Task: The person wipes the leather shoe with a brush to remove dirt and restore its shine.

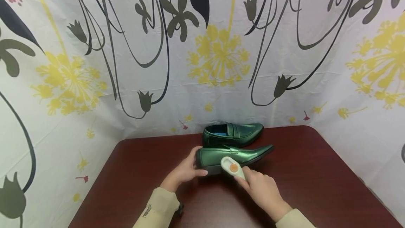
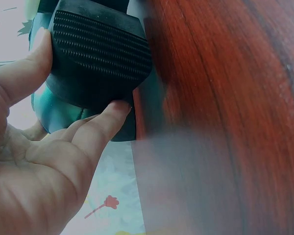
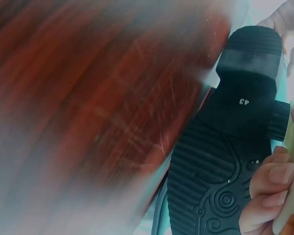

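Observation:
A shiny green loafer [image 1: 213,156] is tipped on the table, its black sole [image 3: 250,115] turned toward me. My left hand [image 1: 187,169] grips it around the heel, thumb on one side and fingers on the other; the ridged heel [image 2: 100,54] shows in the left wrist view. In my right hand [image 1: 264,189] is a white-handled brush [image 1: 226,165] with an orange button. Its dark bristles [image 3: 279,121] are at the shoe's side in the right wrist view; whether they press on it I cannot tell.
A matching green loafer [image 1: 250,132] stands upright just behind, close to the floral cloth [image 1: 177,90] that hangs around the table. The dark red wooden table [image 1: 142,171] extends to both sides and toward me.

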A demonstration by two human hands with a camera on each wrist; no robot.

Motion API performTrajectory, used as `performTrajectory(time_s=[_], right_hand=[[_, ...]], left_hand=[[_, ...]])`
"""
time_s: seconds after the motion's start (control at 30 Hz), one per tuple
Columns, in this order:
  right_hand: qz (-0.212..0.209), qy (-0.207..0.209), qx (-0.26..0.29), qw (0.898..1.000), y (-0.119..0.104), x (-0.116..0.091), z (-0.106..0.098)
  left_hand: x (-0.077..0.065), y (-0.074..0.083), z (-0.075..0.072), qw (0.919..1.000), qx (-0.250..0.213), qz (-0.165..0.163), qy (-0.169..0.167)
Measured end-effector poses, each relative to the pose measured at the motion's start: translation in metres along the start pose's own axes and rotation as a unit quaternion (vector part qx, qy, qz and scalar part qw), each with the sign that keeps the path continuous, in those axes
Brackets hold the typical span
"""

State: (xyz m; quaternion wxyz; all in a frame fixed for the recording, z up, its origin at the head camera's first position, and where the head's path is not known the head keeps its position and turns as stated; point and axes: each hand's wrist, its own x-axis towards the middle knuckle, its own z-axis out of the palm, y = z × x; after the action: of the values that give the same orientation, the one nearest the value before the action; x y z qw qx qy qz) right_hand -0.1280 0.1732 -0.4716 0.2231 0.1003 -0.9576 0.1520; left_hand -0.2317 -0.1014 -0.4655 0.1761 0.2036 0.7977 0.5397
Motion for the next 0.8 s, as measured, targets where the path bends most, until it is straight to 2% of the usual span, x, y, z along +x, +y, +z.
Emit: performTrajectory(time_s=[0.23,0.6,0.8], right_hand=[[0.022,-0.020,0.004,1.000,0.005,-0.001,-0.007],[0.040,-0.021,0.007,0.999,0.013,-0.003,-0.016],[0.073,-0.046,0.026,0.996,0.018,-0.005,-0.023]], left_hand=[[0.001,-0.003,0.000,1.0000,0.004,0.005,-0.004],[0.001,-0.004,0.000,1.0000,0.005,0.007,-0.005],[0.001,-0.003,0.000,1.0000,0.004,0.001,-0.001]])
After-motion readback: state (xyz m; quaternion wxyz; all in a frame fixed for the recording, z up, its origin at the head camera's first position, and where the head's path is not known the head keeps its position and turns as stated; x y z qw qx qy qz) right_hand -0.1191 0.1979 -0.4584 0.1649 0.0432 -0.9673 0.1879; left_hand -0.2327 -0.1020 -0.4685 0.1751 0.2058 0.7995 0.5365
